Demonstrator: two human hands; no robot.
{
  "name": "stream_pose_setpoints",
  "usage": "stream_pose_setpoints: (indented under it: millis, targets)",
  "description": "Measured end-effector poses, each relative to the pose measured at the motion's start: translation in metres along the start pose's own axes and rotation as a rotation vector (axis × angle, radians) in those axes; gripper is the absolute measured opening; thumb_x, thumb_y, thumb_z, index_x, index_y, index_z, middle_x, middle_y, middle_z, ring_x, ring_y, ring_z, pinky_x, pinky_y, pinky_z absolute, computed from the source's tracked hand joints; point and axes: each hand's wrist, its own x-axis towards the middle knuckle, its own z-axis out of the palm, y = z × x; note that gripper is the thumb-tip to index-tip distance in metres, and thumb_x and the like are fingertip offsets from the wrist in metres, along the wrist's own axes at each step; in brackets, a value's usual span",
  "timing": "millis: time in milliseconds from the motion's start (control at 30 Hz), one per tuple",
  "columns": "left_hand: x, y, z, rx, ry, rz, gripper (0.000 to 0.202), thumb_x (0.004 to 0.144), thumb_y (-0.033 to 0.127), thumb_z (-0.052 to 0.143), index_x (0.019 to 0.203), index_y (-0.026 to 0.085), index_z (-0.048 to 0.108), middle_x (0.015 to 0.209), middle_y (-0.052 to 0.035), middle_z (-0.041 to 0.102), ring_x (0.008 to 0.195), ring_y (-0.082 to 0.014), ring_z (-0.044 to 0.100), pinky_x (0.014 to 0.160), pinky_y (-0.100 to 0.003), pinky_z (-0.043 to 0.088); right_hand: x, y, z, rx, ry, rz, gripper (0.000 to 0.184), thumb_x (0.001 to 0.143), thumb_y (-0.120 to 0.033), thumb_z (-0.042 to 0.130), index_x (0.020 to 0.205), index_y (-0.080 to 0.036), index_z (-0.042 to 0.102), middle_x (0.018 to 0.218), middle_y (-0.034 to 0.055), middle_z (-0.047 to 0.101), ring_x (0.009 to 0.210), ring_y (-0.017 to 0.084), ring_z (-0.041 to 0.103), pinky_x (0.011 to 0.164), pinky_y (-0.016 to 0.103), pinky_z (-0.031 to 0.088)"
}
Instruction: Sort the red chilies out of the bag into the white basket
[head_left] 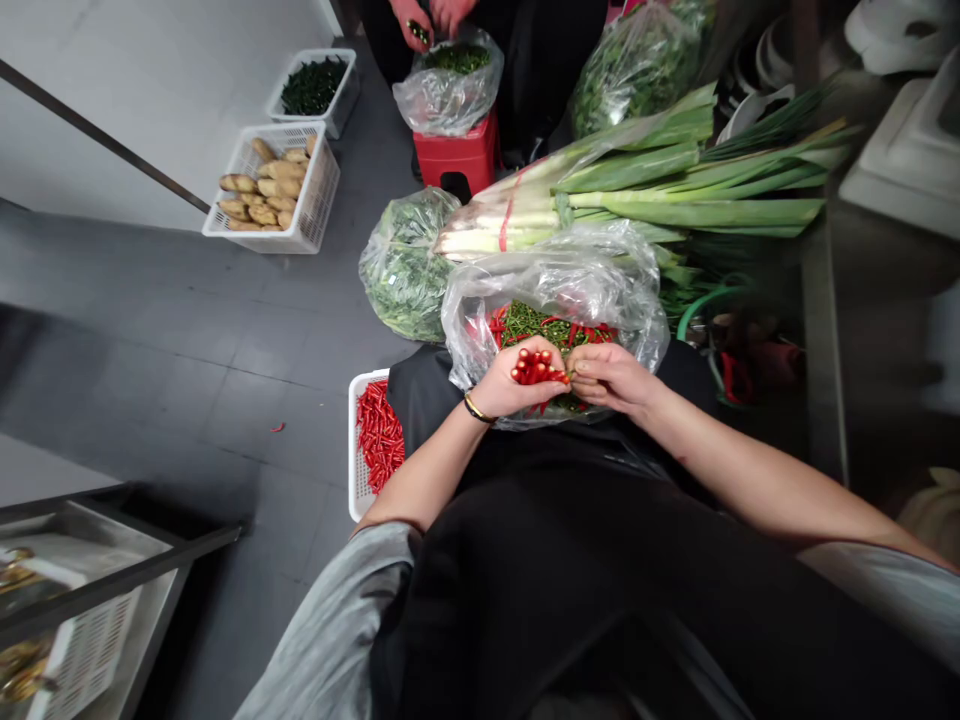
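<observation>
Several red chilli peppers (537, 368) lie bunched in my left hand (517, 385), whose fingers curl round them with the cut ends facing up. My right hand (611, 376) meets it at the fingertips, pinching the small green stem at the end of one chilli. Both hands are above a clear plastic bag (555, 275) on my lap. Inside the bag, red chillies and loose green stems (525, 322) show behind my hands. Left of my leg stands a white basket (355, 450) holding many stemless red chillies (380, 435).
Beyond the bag lie a bundle of leeks (637, 195) and bagged greens (409, 265). A co-worker's hands (431, 18) work over another bag on a red stool (456, 158). A basket of pale roots (319, 200) stands by the wall. Metal shelving (150, 590) is at the lower left.
</observation>
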Motion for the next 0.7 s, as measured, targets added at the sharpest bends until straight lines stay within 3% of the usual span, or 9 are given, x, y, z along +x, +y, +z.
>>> stream_pose_setpoints:
  millis: [67,133,233,300,367,467,533,600,700]
  targets:
    - [-0.009,0.000,-0.002,-0.081,0.059,-0.032,0.041,0.067,0.036,0.083,0.087,0.016,0.054,0.079,-0.0003,0.061,0.073,-0.0126,0.064,0.069,-0.026,0.049,0.000,-0.004,0.008,-0.094,-0.008,-0.035,0.036,0.080,-0.053,0.068,0.079,-0.018,0.057,0.047,-0.0092,0.037,0.037,0.006,0.029,0.037,0.021,0.025]
    - [-0.016,0.000,-0.006,-0.145,0.113,-0.095,0.044,0.064,0.037,0.085,0.086,0.016,0.053,0.075,0.0008,0.060,0.069,-0.0132,0.065,0.066,-0.025,0.049,0.002,-0.017,0.012,-0.361,-0.044,-0.106,0.034,0.084,-0.051,0.064,0.080,-0.018,0.060,0.051,-0.0055,0.047,0.042,0.008,0.038,0.043,0.022,0.032]
    - [-0.023,0.003,-0.009,-0.183,0.063,-0.233,0.047,0.059,0.039,0.088,0.083,0.015,0.054,0.070,0.0013,0.059,0.065,-0.0137,0.064,0.063,-0.025,0.048,0.007,-0.039,0.013,-0.810,-0.253,-0.170,0.032,0.088,-0.047,0.059,0.079,-0.018,0.065,0.060,-0.0024,0.057,0.053,0.009,0.047,0.053,0.022,0.035]
    - [-0.025,0.008,-0.007,-0.183,0.011,-0.296,0.048,0.057,0.040,0.088,0.082,0.015,0.055,0.070,0.0002,0.060,0.065,-0.0149,0.065,0.063,-0.026,0.049,0.008,-0.047,0.018,-0.936,-0.438,-0.156,0.036,0.092,-0.048,0.051,0.080,-0.018,0.068,0.060,-0.0033,0.056,0.054,0.009,0.047,0.055,0.022,0.034]
    - [-0.027,0.014,-0.002,-0.185,0.016,-0.315,0.047,0.057,0.040,0.088,0.081,0.016,0.056,0.070,-0.0008,0.061,0.065,-0.0158,0.065,0.063,-0.027,0.049,0.005,-0.047,0.027,-0.980,-0.491,-0.159,0.043,0.095,-0.051,0.043,0.081,-0.019,0.069,0.058,-0.0033,0.054,0.052,0.009,0.045,0.055,0.023,0.033]
    - [-0.032,0.026,0.000,-0.196,0.126,-0.282,0.047,0.056,0.039,0.088,0.079,0.016,0.055,0.068,-0.0008,0.060,0.063,-0.0154,0.064,0.062,-0.028,0.049,-0.004,-0.042,0.038,-1.175,-0.194,-0.234,0.051,0.097,-0.052,0.035,0.072,-0.020,0.066,0.059,0.0007,0.054,0.054,0.012,0.048,0.058,0.026,0.035]
    - [-0.043,0.037,-0.011,-0.156,0.257,-0.252,0.044,0.056,0.036,0.088,0.077,0.016,0.055,0.067,-0.0003,0.059,0.061,-0.0145,0.062,0.060,-0.028,0.049,-0.009,-0.043,0.031,-1.374,0.047,-0.229,0.053,0.099,-0.050,0.031,0.073,-0.020,0.067,0.064,0.0047,0.059,0.061,0.016,0.053,0.063,0.029,0.038]
    - [-0.064,0.048,-0.037,-0.060,0.455,-0.212,0.039,0.057,0.031,0.087,0.076,0.017,0.055,0.068,0.0009,0.059,0.061,-0.0136,0.061,0.059,-0.028,0.050,-0.010,-0.047,0.009,-1.556,0.180,-0.154,0.048,0.098,-0.049,0.033,0.090,-0.021,0.071,0.079,0.0083,0.066,0.073,0.020,0.060,0.068,0.031,0.041]
    - [-0.104,0.058,-0.087,0.140,0.853,-0.130,0.038,0.056,0.024,0.086,0.079,0.017,0.056,0.070,0.0033,0.058,0.064,-0.0107,0.061,0.062,-0.025,0.052,-0.007,-0.048,-0.040,-1.794,0.192,0.086,0.043,0.093,-0.050,0.046,0.118,-0.022,0.068,0.105,0.0112,0.068,0.086,0.024,0.063,0.070,0.032,0.043]
